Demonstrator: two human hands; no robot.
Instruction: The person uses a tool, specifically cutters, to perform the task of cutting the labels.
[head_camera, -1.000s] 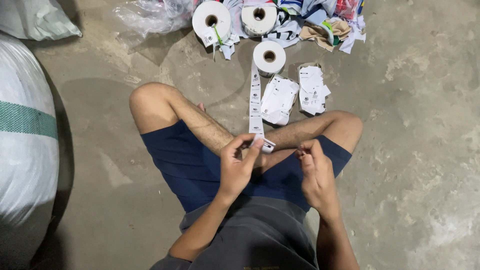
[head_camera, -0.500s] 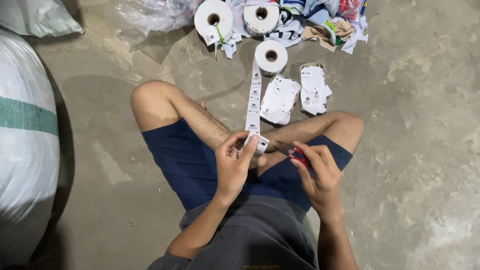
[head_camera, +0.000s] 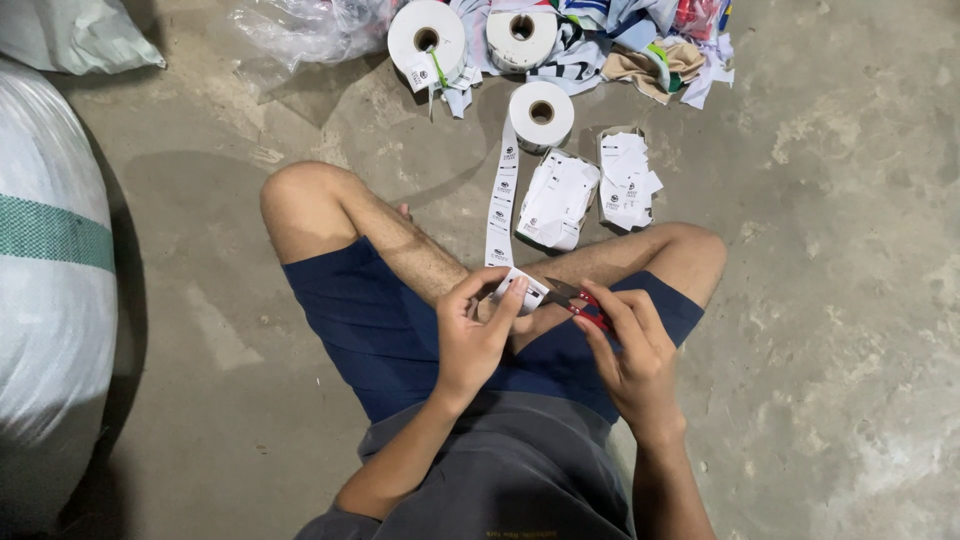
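1. We see the label strip (head_camera: 500, 195) running from a white roll (head_camera: 541, 115) on the floor down to our lap, its end pinched in the left hand (head_camera: 478, 335) fingers.
2. Our right hand (head_camera: 628, 350) fingers grip small red-handled snips (head_camera: 578, 300), blades at the strip's end.
3. Two stacks of cut labels (head_camera: 558, 200) lie just beyond our shins.
4. The concrete floor (head_camera: 830, 200) is grey and stained; a white woven sack (head_camera: 50, 300) stands at left.
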